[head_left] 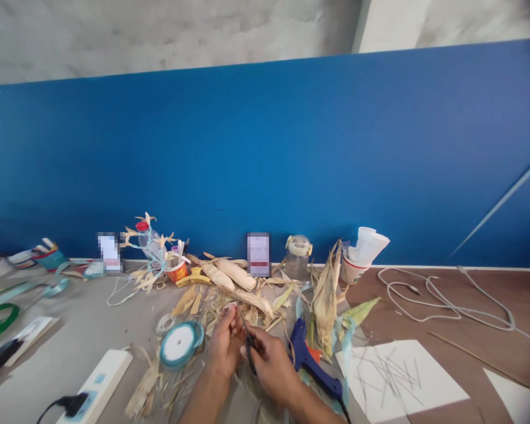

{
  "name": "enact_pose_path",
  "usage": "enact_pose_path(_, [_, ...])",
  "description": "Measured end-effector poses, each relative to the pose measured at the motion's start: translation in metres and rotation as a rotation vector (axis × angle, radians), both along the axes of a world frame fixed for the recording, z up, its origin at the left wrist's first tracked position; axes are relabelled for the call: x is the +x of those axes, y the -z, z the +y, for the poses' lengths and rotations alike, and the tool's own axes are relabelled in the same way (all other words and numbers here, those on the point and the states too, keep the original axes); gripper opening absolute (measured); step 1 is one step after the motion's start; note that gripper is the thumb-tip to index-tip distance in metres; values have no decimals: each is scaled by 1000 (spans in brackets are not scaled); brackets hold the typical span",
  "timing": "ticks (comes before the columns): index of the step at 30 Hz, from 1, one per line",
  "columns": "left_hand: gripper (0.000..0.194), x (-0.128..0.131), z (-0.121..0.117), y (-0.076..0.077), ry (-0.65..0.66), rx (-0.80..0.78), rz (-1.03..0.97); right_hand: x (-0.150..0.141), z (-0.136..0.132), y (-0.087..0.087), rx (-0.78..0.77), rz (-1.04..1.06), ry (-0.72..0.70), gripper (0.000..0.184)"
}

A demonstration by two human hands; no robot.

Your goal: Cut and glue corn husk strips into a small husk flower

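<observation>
My right hand (271, 360) is wrapped round the black handles of a pair of scissors (249, 340), whose narrow blades point up and away from me. Close beside the blades, my left hand (224, 344) is closed in a pinch, with a small pale tip showing at its fingertips; what it holds is mostly hidden. Dry corn husks (265, 303) lie strewn beyond both hands. Left of my left hand lies a spool of teal ribbon (181, 346). A dark blue glue gun (311, 362) rests just right of my right hand.
A white power strip (99, 383) lies at front left. Behind the husks stand a phone (259, 254), a glass jar (297, 259) and a paper cup (353, 270). Thin wires cover a white sheet (401, 377) at right, with a white cable (446, 306) behind. A blue partition (265, 159) borders the table.
</observation>
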State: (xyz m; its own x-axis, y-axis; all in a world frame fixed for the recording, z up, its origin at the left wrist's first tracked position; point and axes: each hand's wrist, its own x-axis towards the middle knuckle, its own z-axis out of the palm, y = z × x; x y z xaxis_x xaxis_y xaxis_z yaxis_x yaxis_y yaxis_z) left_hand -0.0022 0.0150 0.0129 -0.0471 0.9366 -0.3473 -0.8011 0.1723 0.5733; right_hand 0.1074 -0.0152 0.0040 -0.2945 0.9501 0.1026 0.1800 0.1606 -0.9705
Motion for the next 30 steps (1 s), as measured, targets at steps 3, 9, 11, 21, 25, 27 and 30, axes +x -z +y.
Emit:
enact_pose_path(3, [36,-3,2,3,4,97,34,6,7,2,-34,-222,103,41])
enact_pose_path(9, [27,-8,7,16,-72,149,436,18,11,-5,39,-693,114,34])
enact_pose_path(11, [25,-10,8,19,-97,175,629,17,8,-8,59,-766,89,39])
enact_pose_path(21, [38,-11,8,6,-29,276,1075,6,6,-24,109,-930,58,37])
enact_pose_path(25, [41,-8,7,3,-6,274,1095,2,6,-27,120,-976,68,32])
enact_pose_path(27, [40,-7,7,4,11,286,1105,0,6,-26,110,-997,75,33])
enact_pose_path(30, [38,-7,9,6,14,302,1096,-3,8,-20,109,-1025,94,30])
